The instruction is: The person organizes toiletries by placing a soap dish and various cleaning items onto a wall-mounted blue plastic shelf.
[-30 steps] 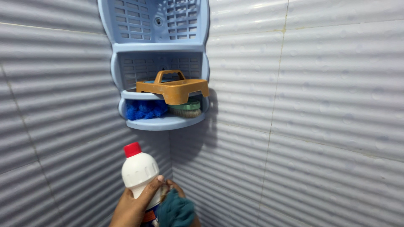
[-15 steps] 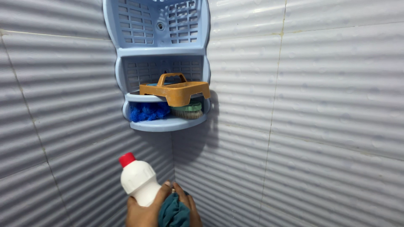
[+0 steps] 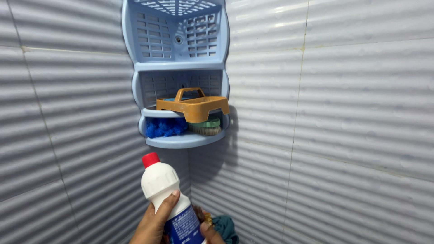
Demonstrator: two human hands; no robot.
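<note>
My left hand (image 3: pixel 153 223) comes up from the bottom edge and grips a white plastic bottle (image 3: pixel 162 187) with a red cap (image 3: pixel 150 159) and a blue label. The thumb lies across its front. The bottle is upright, leaning a little left, below a light blue corner shelf (image 3: pixel 181 141). A fingertip (image 3: pixel 205 229) touches the bottle's lower right side; I cannot tell which hand it belongs to. A teal cloth (image 3: pixel 224 225) bunches just right of it. No more of my right hand is visible.
The shelf's lower tier holds an orange-brown handled caddy (image 3: pixel 195 106), a blue scrubber (image 3: pixel 165 127) and a green-backed brush (image 3: pixel 206 127). Its upper slotted basket (image 3: pixel 177 34) looks bare. Grey ribbed wall tiles (image 3: pixel 352 117) meet in the corner behind.
The bottle has stayed low in front of the corner, shifting slightly right. The teal cloth has sunk toward the bottom edge. The view has drifted, so the shelf sits a little lower and further right.
</note>
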